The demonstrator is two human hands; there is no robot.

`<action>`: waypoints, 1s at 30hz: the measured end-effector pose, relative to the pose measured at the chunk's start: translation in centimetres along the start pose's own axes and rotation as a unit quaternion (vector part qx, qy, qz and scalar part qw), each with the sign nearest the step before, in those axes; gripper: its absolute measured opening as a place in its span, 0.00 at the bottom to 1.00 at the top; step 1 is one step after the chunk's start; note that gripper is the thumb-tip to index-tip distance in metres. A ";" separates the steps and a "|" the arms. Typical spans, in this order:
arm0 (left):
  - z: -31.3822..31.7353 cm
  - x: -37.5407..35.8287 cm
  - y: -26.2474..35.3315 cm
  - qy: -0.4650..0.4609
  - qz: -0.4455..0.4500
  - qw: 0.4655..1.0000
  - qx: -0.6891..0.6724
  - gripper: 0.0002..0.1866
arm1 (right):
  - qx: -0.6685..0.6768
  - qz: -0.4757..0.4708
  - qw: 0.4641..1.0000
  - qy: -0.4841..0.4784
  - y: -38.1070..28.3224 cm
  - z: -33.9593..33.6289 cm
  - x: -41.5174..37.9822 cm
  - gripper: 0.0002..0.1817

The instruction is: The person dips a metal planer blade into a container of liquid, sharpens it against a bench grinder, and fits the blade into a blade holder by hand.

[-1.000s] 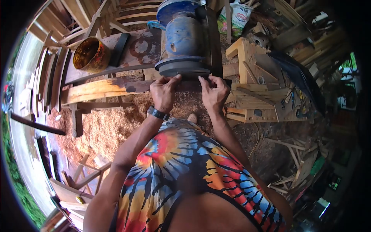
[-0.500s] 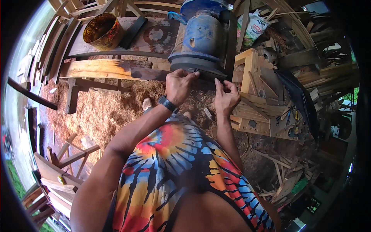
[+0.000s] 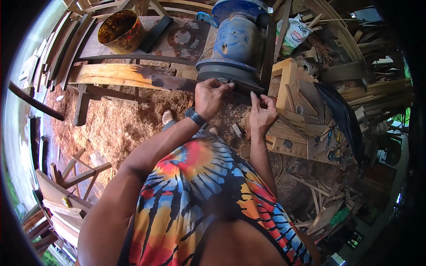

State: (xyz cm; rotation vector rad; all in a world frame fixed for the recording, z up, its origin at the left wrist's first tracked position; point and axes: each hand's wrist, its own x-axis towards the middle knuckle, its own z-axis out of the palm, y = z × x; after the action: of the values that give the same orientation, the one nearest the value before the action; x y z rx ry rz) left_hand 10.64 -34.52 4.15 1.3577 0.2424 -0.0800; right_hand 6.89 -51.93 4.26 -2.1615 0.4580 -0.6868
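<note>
A blue motor (image 3: 237, 42) with a broad grey grinding wheel (image 3: 226, 73) on its near end stands in front of me. Along the wheel's near face lies a dark thin strip (image 3: 245, 88); its exact kind is hard to make out. My left hand (image 3: 208, 99), wearing a dark wristwatch (image 3: 195, 117), pinches the strip's left end between thumb and fingers. At the other end is my right hand (image 3: 262, 116), its thumb tip against the strip and its fingers curled. Those fingertips are partly hidden.
A stained bucket (image 3: 120, 33) sits on a plank bench (image 3: 184, 33) at upper left. Wood shavings (image 3: 115, 119) cover the floor. To the right, a wooden stand (image 3: 306, 133) holds small tools beside a dark cloth (image 3: 344, 117). A white-green sack (image 3: 293, 35) lies behind among scrap wood.
The view has shifted slightly, so the scene sits a little differently in frame. Both hands keep their hold at the wheel; the strip shows no clear movement against it.
</note>
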 end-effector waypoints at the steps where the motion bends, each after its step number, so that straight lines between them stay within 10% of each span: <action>1: 0.0 0.0 0.0 0.001 0.003 1.000 -0.002 0.15 | -0.002 -0.003 1.000 0.001 0.1 0.0 0.0 0.19; 30: -1.8 -0.3 1.9 -0.006 -0.053 0.998 -0.019 0.13 | -0.002 -0.005 1.000 0.004 -1.9 0.8 -0.8 0.18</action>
State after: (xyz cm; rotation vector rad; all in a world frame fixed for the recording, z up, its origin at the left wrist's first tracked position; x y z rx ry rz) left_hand 10.49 -32.35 5.73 1.3065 0.3033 -0.1714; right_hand 6.93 -49.85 5.03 -2.1674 0.4542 -0.7016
